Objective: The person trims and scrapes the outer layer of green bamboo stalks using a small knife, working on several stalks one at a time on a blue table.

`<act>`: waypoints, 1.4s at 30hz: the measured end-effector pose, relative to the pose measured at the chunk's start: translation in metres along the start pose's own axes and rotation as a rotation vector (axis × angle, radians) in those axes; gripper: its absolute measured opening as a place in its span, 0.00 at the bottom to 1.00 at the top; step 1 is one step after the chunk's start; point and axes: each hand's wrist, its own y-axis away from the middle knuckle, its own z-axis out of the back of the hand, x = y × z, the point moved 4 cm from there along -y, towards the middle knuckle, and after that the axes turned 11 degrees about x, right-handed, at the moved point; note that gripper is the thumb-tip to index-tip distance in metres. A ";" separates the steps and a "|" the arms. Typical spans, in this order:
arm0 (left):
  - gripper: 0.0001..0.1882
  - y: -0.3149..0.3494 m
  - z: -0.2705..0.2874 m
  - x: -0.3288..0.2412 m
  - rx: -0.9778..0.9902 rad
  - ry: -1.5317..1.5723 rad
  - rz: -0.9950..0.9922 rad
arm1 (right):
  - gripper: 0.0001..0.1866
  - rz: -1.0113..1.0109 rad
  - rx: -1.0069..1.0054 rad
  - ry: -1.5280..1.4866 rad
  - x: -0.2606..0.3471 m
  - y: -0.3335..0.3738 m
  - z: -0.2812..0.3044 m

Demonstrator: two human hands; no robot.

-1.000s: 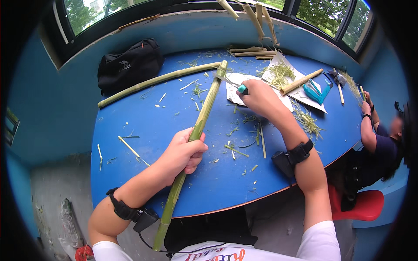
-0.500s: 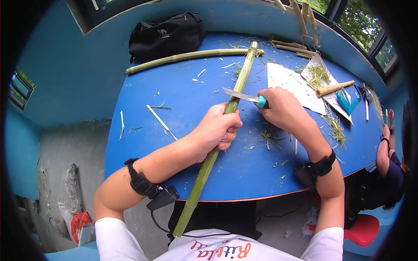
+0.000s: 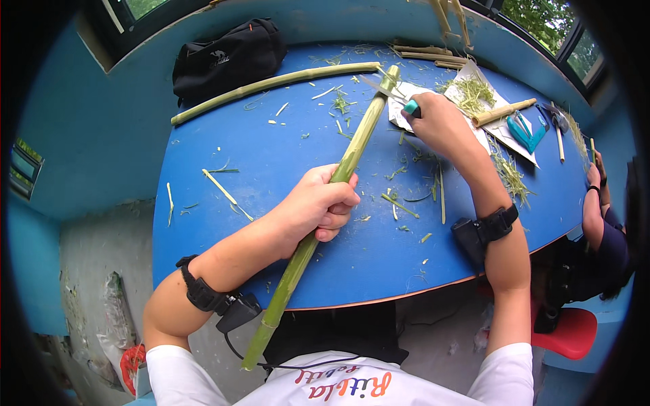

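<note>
A green bamboo pole point(image 3: 288, 281) slants from near my lap up over the table, its upper part scraped pale. My left hand point(image 3: 323, 205) is wrapped round it at about mid-length. In my right hand point(image 3: 437, 122) is a knife point(image 3: 412, 108) with a teal and black handle. Its blade lies across the pole close to the far end. Another bamboo pole point(image 3: 271, 85) rests on the table just beyond, near the tip of the one I hold. Green shavings and thin strips are scattered round both hands.
A black bag point(image 3: 230, 59) stands at the back left of the blue table point(image 3: 196, 257). To the right are white sheets point(image 3: 484, 135) with shavings, a short bamboo piece point(image 3: 504, 112) and a teal tool point(image 3: 525, 132). At far right another person's hand point(image 3: 596, 172) holds a thin green stick.
The knife has slid along the pole from above my left hand to near its far end. My left hand and the pole appear shifted slightly left in the picture.
</note>
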 end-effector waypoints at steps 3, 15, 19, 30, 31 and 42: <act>0.07 -0.004 0.001 0.001 0.030 0.081 -0.027 | 0.13 0.018 0.104 -0.028 0.016 0.011 0.004; 0.06 -0.010 0.002 0.004 0.089 0.319 -0.096 | 0.08 0.049 0.272 0.026 0.043 0.025 -0.007; 0.07 -0.007 -0.011 0.007 0.075 0.179 0.018 | 0.10 -0.051 0.091 0.081 -0.009 -0.001 -0.004; 0.07 -0.008 0.002 0.000 0.049 0.202 -0.069 | 0.13 0.116 0.272 -0.061 0.034 0.023 0.003; 0.07 -0.007 0.002 0.000 0.042 0.232 -0.090 | 0.12 0.180 0.255 0.001 0.042 0.027 0.002; 0.08 -0.002 0.000 -0.003 -0.007 0.178 -0.117 | 0.06 0.229 0.237 0.013 0.061 0.033 -0.004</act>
